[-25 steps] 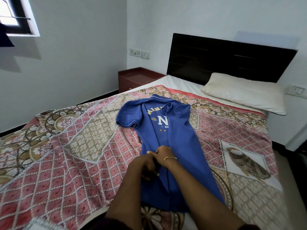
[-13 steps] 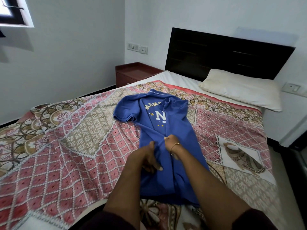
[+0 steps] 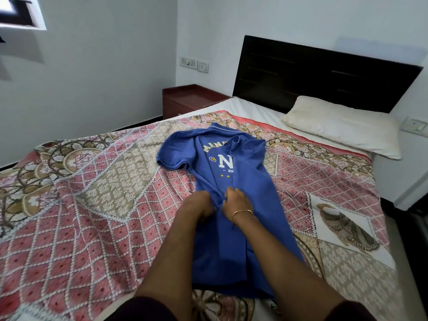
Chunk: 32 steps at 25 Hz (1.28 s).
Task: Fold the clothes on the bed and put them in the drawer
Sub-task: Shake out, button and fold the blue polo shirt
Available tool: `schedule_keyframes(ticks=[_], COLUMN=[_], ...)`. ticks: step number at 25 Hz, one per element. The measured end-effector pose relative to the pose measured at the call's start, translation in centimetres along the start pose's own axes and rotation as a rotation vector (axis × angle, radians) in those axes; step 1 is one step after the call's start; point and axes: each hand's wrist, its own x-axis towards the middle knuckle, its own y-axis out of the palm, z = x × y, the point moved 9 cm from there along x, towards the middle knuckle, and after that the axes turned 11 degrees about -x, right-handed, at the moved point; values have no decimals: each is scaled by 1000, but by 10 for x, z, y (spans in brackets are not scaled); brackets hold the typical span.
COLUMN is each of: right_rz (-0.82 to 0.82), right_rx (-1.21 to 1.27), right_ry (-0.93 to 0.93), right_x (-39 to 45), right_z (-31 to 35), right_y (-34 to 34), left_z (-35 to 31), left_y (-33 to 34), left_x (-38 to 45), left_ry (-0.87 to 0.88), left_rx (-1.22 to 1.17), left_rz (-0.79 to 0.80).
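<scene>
One blue short-sleeved polo shirt with white and yellow chest lettering [image 3: 231, 181] lay lengthwise on the patterned pink, beige and white quilted bedspread [image 3: 92, 216], collar toward the headboard, its right side folded in over the middle, left sleeve spread flat; left hand [image 3: 199, 205] sat on the shirt's midline, fingers curled down into the cloth, gripping a fold; right hand [image 3: 235, 200] just beside it, nearly touching, fingers curled and pinching the folded edge of the same shirt; one thin gold bracelet [image 3: 242, 212] on the right wrist; both forearms bare, dark sleeve cuffs at the bottom edge; one cream, stained pillow [image 3: 342, 126] lay on the white sheet near the one dark wooden headboard [image 3: 312, 72], well apart from the shirt; one reddish-brown wooden bedside cabinet [image 3: 190, 98] stood beside the bed's far left corner, its drawer front closed, contents hidden; two wall switch plates [image 3: 194, 63] above the cabinet; one more socket [image 3: 414, 125] right of the pillow; one window corner [image 3: 18, 12] at upper left.
</scene>
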Motion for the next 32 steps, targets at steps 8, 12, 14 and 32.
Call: schedule_keyframes(ticks=[8,12,14,32], right_rz=[-150,-278,-334,-324], right_rx=[-12,252,468,1361], right_ry=[-107,-243,-242,602], right_x=[60,113,138,198], right_z=[31,73,92,-97], right_y=[9,-2,-9,25], left_z=[28,46,47,-25], left_y=[-43,-65,-72,-5], left_x=[61,95,103,155], left_ry=[28,-5,45,369], left_rx=[-109,-189,-288,-54], left_rz=[-408,-563,-641,-285])
